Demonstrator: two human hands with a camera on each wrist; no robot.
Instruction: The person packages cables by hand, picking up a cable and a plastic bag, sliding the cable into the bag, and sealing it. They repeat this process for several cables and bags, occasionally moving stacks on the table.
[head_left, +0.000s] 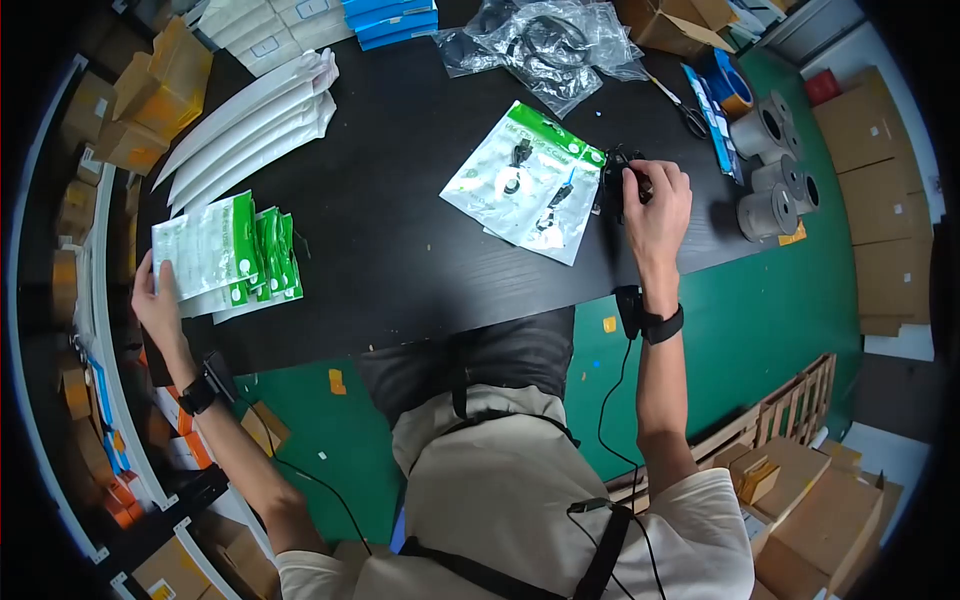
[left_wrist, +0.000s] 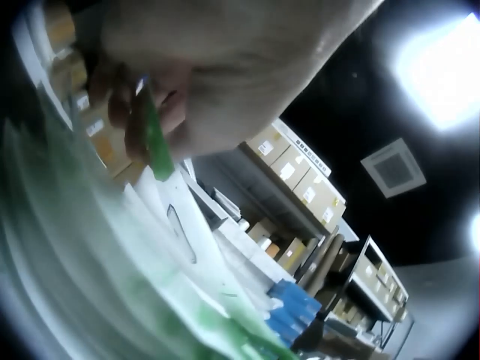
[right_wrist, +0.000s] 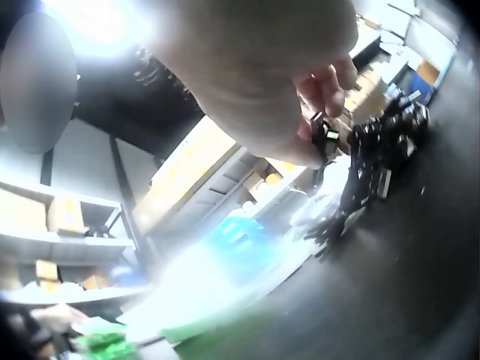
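My left hand [head_left: 160,308] is at the left table edge, thumb over the near corner of a white pouch [head_left: 200,245] with a green header. It grips that top pouch, which lies over several more green-headed pouches [head_left: 278,250]. On the right, my right hand [head_left: 658,210] reaches down to a small heap of black cables [right_wrist: 375,150]. Its thumb and fingers pinch one short black cable by a connector [right_wrist: 327,139]. Just left of it lie two overlapping green-and-white pouches [head_left: 480,185]; a black cable [head_left: 521,152] and another cable [head_left: 555,205] rest on them.
Long white sleeves [head_left: 255,125] lie at the back left, near blue boxes [head_left: 390,20]. Clear plastic bags with cable [head_left: 550,45] sit at the back. Scissors [head_left: 690,118] and wire spools [head_left: 768,213] line the right side. Shelves [head_left: 95,300] stand left of the table.
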